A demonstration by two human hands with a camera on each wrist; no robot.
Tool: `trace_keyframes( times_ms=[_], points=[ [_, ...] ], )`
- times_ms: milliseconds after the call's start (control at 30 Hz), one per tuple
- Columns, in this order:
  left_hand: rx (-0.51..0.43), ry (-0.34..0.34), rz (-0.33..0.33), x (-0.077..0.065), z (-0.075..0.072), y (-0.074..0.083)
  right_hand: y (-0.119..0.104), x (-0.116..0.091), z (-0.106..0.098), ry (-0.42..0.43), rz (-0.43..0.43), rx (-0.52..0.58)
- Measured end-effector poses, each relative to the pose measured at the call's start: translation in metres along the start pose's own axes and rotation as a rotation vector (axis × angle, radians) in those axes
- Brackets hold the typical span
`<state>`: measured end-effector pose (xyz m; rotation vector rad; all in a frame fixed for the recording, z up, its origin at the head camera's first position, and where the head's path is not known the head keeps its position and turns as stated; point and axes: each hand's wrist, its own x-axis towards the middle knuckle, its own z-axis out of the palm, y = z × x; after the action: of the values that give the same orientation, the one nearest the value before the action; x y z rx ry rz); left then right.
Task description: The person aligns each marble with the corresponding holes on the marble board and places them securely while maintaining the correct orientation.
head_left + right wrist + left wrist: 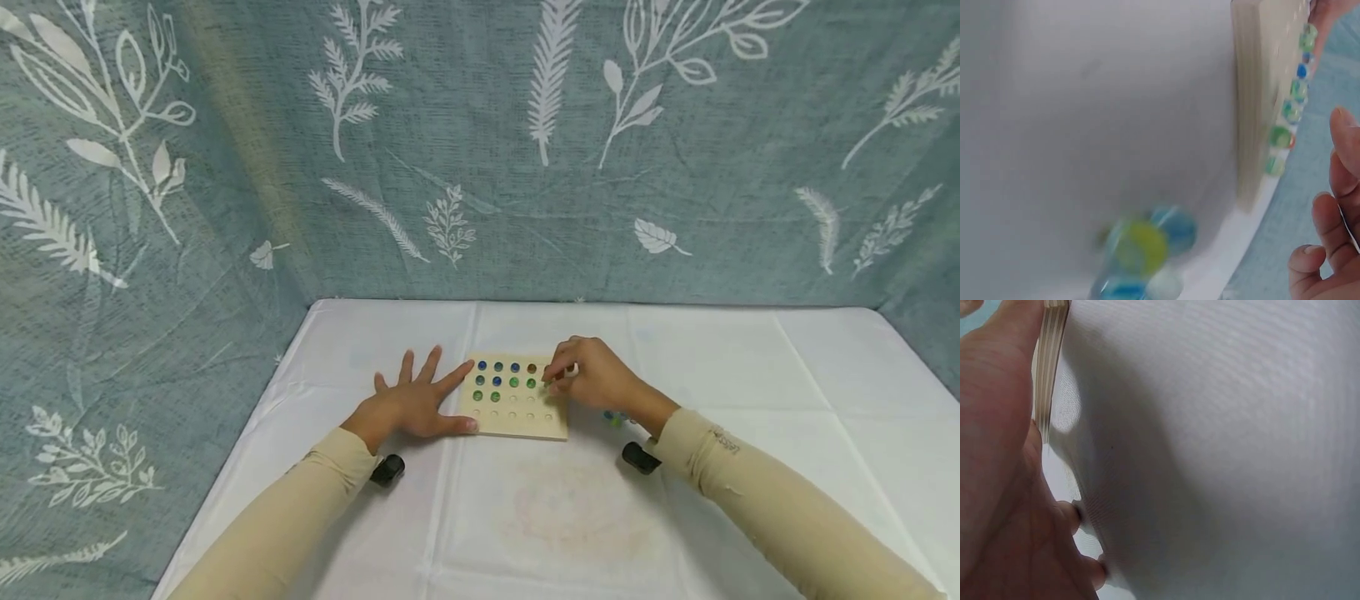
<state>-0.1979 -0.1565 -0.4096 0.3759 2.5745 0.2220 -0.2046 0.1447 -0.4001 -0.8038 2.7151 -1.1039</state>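
A pale wooden board [517, 425] with rows of round holes lies flat on the table, glass marbles [497, 381] in its upper holes. My left hand [412, 408] is spread at the board's left edge, thumb on the lower left corner and index fingertip at the upper left. Over the upper right corner is my right hand [596, 375], fingers bent and tips right at a green marble [1274, 165] in the last column. In the right wrist view its loosely curled fingers [1329, 219] show nothing between them, and that marble sits on the board apart from them.
Several loose marbles [1141, 247] lie on the table right of the board, partly hidden by my right wrist in the head view. A white cloth covers the table [555, 517]. A blue-grey leaf-patterned curtain [480, 233] hangs behind it. Black wrist devices [641, 457] sit under both wrists.
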Motion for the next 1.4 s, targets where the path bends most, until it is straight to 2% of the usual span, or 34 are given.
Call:
trace_keyframes(
  times_ms=[300,567,833,1133,1400],
  points=[
    [-0.004,0.013,0.013,0.001,0.001,-0.002,0.021,-0.017,-0.02,0.015,0.063,-0.051],
    [-0.02,-0.001,-0.007,-0.001,0.002,-0.002,0.04,-0.033,-0.034,0.008,0.092,-0.067],
    [-0.018,0.009,-0.01,0.002,0.004,-0.004,0.055,-0.04,-0.047,0.008,0.099,-0.093],
    [0.008,0.019,0.001,-0.001,0.001,0.0,0.066,-0.049,-0.052,-0.007,0.101,-0.085],
    [-0.011,0.018,0.01,0.002,0.004,-0.002,0.073,-0.054,-0.052,-0.015,0.106,-0.061]
  ],
)
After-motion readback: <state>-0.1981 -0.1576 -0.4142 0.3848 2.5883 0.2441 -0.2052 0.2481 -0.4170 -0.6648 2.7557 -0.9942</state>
